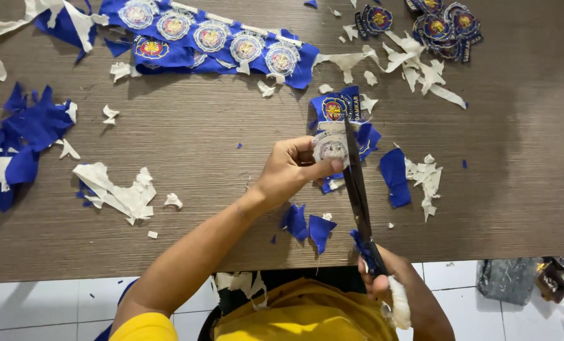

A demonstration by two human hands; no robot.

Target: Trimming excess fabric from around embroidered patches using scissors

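Observation:
My left hand [291, 170] pinches a small piece of blue fabric with embroidered round patches [335, 129] above the middle of the brown table [200, 145]. My right hand [398, 293], near the table's front edge, grips the handles of black scissors [357, 189]. The long blades point away from me and lie across the right side of the held patch piece. A long blue strip of several uncut round patches [212, 38] lies along the far edge. A pile of cut-out patches [443, 25] sits at the far right.
White and blue fabric scraps litter the table: a blue heap [17, 145] at the left, white backing pieces [118, 192], blue bits [307, 224] near the front edge, a blue scrap [395, 177] at the right. White floor tiles and a dark bag [509, 281] lie below.

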